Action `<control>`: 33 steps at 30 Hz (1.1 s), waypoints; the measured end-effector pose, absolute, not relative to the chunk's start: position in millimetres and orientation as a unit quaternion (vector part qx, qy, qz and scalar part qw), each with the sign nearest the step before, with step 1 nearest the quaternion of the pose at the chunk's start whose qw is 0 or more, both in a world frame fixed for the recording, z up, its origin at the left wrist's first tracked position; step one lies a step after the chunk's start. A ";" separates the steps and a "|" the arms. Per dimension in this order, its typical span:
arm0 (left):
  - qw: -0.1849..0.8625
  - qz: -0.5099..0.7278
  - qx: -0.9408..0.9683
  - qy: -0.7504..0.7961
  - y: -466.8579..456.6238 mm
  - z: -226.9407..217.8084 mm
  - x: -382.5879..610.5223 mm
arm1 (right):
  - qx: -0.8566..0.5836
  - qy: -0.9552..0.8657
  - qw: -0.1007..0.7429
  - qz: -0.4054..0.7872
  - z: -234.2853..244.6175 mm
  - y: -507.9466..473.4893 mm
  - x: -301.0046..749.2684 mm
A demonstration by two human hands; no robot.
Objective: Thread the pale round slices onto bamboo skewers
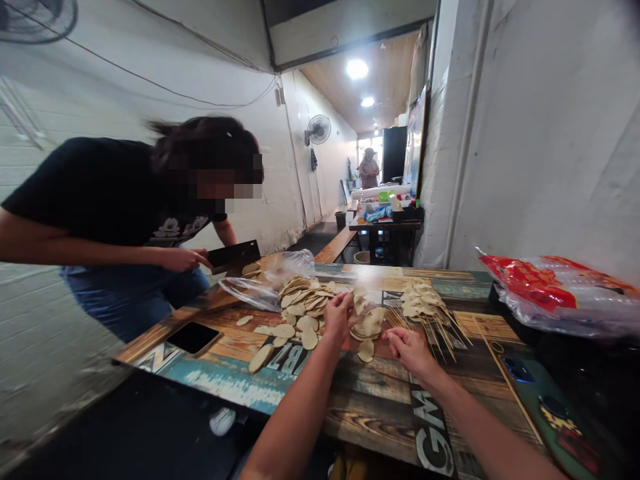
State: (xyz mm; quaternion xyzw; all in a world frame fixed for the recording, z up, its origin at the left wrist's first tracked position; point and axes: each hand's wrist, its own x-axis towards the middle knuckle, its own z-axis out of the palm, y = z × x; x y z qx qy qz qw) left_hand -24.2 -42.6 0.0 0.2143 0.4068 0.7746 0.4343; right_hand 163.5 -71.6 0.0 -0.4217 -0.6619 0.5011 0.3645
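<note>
My left hand hovers with fingers curled over a small stack of pale round slices, its fingertips pinching at one slice. My right hand rests on the wooden table beside that stack, fingers closed round the ends of thin bamboo skewers. A larger heap of slices lies to the left. Finished skewers loaded with slices fan out to the right.
A person in a black shirt leans over the left edge holding a cleaver by a clear plastic bag. A phone lies at front left, another phone at right, and a red-printed bag behind it. A loose skewer lies nearby.
</note>
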 end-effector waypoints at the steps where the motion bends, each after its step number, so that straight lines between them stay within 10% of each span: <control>1: 0.449 0.775 0.201 0.396 -43.1 1.7 -24.5 | -0.416 -0.666 0.370 0.496 -1.6 -70.6 163.5; 33: 0.681 0.643 0.182 0.300 -49.6 4.1 -4.3 | -0.396 -0.656 0.395 0.508 -10.6 -67.8 157.5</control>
